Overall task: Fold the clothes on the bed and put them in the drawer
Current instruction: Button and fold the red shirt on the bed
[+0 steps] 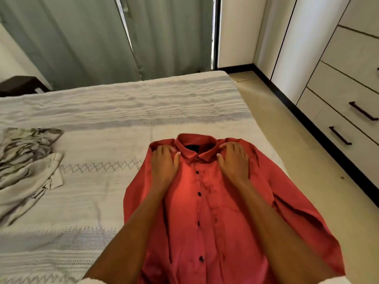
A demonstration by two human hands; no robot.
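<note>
A red button-up shirt (196, 212) lies front-up on the bed (123, 103), collar pointing away from me, black buttons down its middle. My left hand (164, 160) rests flat on the shirt's left shoulder beside the collar, fingers straight. On the other shoulder my right hand (233, 158) lies flat in the same way. Neither hand grips the cloth. A crumpled grey-and-white patterned garment (26, 167) lies on the bed at the far left. The closed drawers (346, 111) with dark handles stand along the right wall.
The bed carries a white cover with grey woven bands. Green curtains (82, 37) hang behind it. A strip of beige floor (291, 130) runs between bed and drawer unit. A dark nightstand (20, 85) sits at the far left.
</note>
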